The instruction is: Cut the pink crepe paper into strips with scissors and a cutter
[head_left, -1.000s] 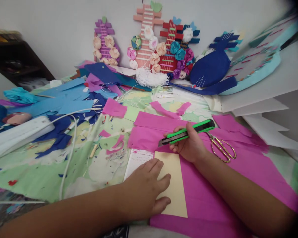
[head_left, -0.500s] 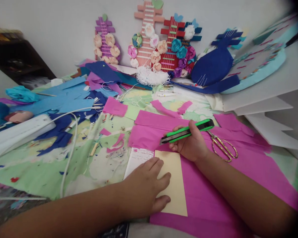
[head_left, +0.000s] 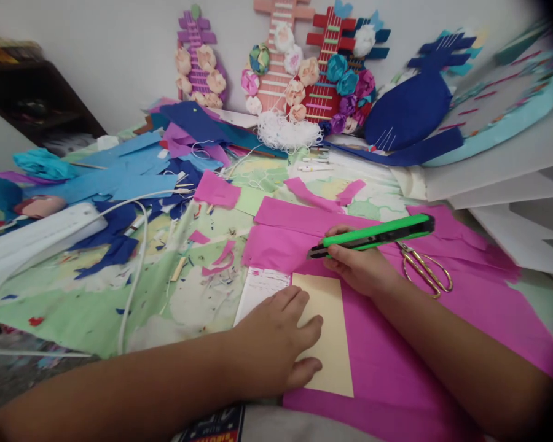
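Observation:
My left hand point(head_left: 288, 341) lies flat with its fingers spread on a cream card point(head_left: 329, 331). The card rests on a large sheet of magenta paper point(head_left: 387, 356), its left edge beside a white board point(head_left: 268, 285) that carries dark scribbles. In my right hand point(head_left: 362, 264) is a green and black box cutter point(head_left: 373, 236), gripped close to its blade end. The cutter's tip points left, over the magenta paper just above the card. Gold-handled scissors point(head_left: 426, 270) lie on the magenta paper to the right of my right hand, their blades partly hidden.
Blue and purple scraps point(head_left: 120, 172) crowd the left of the table. A white power strip point(head_left: 41, 239) with a looping cord lies at the left. Decorated paper instruments point(head_left: 322, 73) lean on the wall behind a heap of white string point(head_left: 290, 132). White boards point(head_left: 502, 178) stand at right.
The box cutter has swung in my right hand, and the grip has shifted toward its blade end. My left hand stays on the card. The whole view has shifted slightly.

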A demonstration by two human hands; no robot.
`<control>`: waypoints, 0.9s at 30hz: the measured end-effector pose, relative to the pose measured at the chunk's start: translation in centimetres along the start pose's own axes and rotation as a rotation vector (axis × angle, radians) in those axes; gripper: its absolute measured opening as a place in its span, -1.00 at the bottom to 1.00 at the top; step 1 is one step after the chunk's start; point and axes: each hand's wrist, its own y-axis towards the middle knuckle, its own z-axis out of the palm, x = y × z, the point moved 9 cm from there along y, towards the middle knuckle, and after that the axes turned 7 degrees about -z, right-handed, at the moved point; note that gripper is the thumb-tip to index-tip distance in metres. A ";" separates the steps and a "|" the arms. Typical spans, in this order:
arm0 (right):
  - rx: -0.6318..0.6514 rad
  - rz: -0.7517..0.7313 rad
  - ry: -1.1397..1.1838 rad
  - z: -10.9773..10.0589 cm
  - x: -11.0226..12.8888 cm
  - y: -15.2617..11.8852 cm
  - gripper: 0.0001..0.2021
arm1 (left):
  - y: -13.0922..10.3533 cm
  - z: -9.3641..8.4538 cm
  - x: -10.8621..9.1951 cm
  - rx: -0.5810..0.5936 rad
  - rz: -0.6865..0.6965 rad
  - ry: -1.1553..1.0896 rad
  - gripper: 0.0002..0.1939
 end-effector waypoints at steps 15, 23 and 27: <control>0.206 -0.136 -0.775 1.6 1.4 -0.1 -0.81 | 0.1 -0.1 0.6 0.002 -0.065 -0.033 -0.54; 0.261 -0.205 -0.871 1.7 1.1 -0.1 -0.71 | 0.3 -0.1 0.5 -0.017 -0.056 -0.024 -0.55; 0.311 -0.225 -0.842 2.0 0.8 -0.1 -0.71 | 0.3 -0.1 0.5 -0.010 -0.057 -0.009 -0.53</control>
